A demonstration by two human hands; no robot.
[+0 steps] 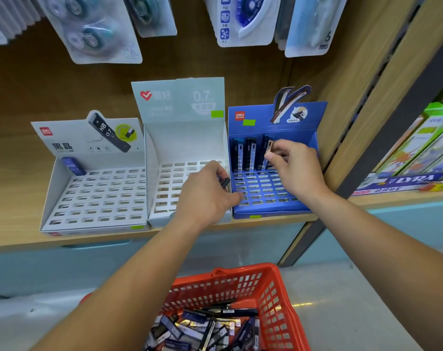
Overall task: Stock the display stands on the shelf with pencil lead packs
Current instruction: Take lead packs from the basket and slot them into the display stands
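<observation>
Red basket (273,274) nearest, below the shelf (12,224), with a heap of loose packs (205,328) in it.

On the shelf, left to right:
- White stand (96,196): one lone pack (73,166) in the back-left slot.
- Grey stand (179,138): no packs visible.
- Left hand (205,191): fingers curled round a dark pack (225,183), over the seam between the grey and blue stands.
- Blue stand (263,196): a few standing packs (245,154) in the back row.
- Right hand (293,168): pinches another pack (269,150) upright beside them.

Step judged: filling the blue stand's back row. Next: seat the pinched pack square in its slot, let go, then slot the dark pack alongside.
</observation>
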